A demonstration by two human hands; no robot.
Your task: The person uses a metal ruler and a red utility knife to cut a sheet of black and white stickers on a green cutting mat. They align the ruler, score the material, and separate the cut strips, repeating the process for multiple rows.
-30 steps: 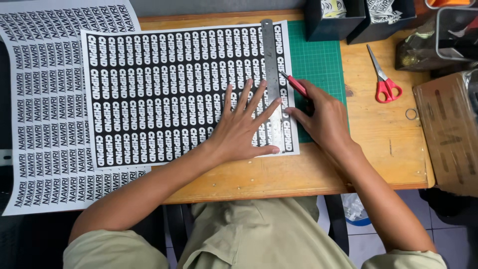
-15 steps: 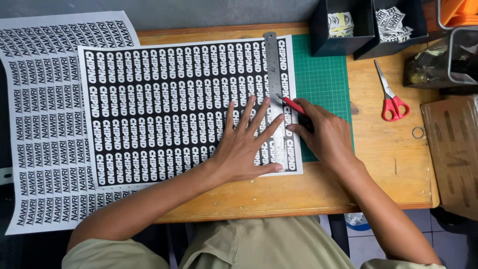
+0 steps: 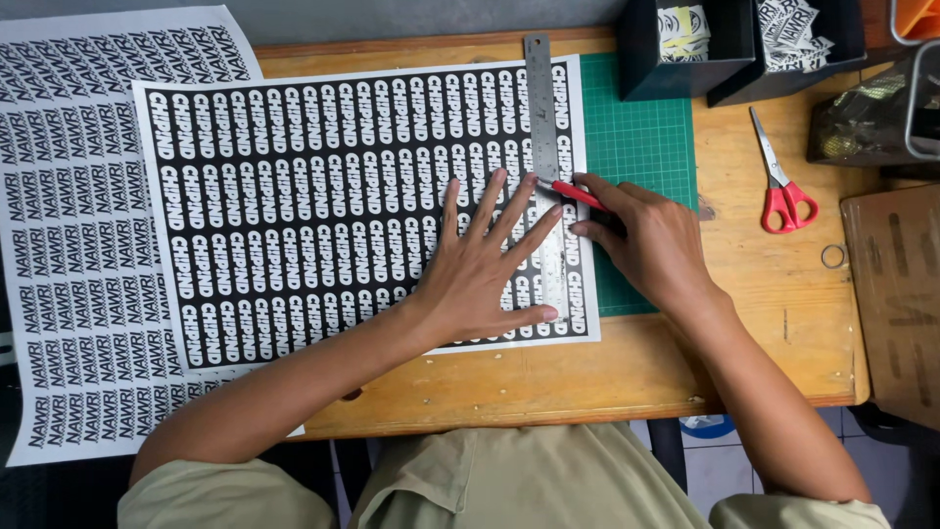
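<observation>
The black sticker sheet [image 3: 323, 206] is lying flat on the wooden table [image 3: 764, 323], its right edge resting over the green cutting mat [image 3: 636, 147], and it is looking thin, light and floppy, the kind of paper that is likely to slide or buckle unless pressed down broadly rather than pinched. The left hand [image 3: 485, 274] is spreading wide open, fingers fanned, palm pressing on the sheet and fingertips bearing on the steel ruler [image 3: 544, 167], which is standing lengthwise along the last column of labels. The right hand [image 3: 656, 240] is closing around a red-handled craft knife [image 3: 576, 194], its tip meeting the ruler's right edge just beside the left fingertips; the blade itself is too small to make out. The ruler is appearing stiff and smooth, so it is probably prone to slipping on glossy print. A second white sheet [image 3: 69, 245] of labels is lying partly under the black one and hanging off the table's left side. Red-handled scissors [image 3: 781, 191] are resting well to the right, with black bins [image 3: 685, 54] of cut pieces standing behind the mat, none of them crowding the hands.
</observation>
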